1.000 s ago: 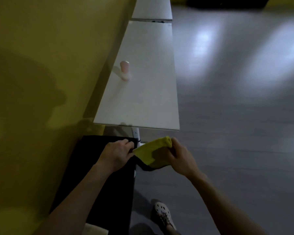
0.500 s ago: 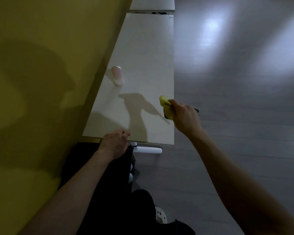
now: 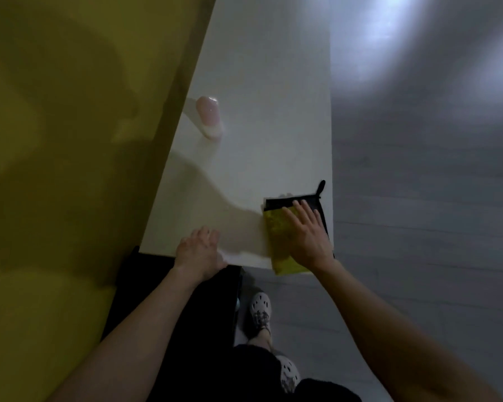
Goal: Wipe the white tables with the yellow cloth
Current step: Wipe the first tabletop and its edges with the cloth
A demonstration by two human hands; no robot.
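The yellow cloth lies flat on the near right corner of the white table, folded into a long strip that runs away from the person, with its near end hanging just over the table's front edge. Its far end shows a black side, and a small black loop sticks out from the far right corner, close to the table's right edge. The right hand presses down on the cloth palm first, its fingers straight and slightly spread, reaching onto the black part. The left hand rests on the table's front edge, well to the left of the cloth and not touching it, with its fingers relaxed, close together and pointing up the tabletop and the thumb lying along the edge. Farther up the table, on the side near the wall, a pale pink container with a lighter base stands apart from both hands. The table's left side runs along a yellow wall, and a grey floor with bright patches of reflected light stretches to the right. Below the front edge sits a black object, too dark to make out, and the person's light-coloured shoe stands on the floor beside it.
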